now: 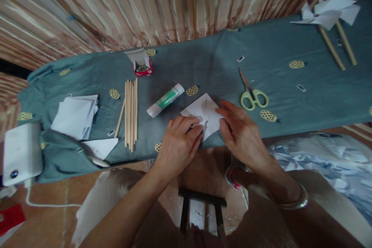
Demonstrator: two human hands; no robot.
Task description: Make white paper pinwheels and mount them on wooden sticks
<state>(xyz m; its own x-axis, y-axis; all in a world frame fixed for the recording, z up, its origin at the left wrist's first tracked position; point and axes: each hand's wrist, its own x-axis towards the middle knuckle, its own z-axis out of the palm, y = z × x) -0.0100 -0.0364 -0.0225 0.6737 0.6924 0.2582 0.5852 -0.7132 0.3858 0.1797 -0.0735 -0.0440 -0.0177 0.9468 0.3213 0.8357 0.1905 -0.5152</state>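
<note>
square of creased white paper (208, 113), on blue-green patterned cloth (209, 66); likely light, easily torn, best held by edges. left hand (178, 141): fingers narrow, pinch unclear; right hand (241, 128): fingers parted, right corner.

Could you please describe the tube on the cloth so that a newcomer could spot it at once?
On the blue-green cloth, find the left hand at the white paper. Just beyond that hand lies the tube, slanting up to the right. Its thick white body and green label set it apart from the thin wooden sticks and the small red box nearby.
</note>
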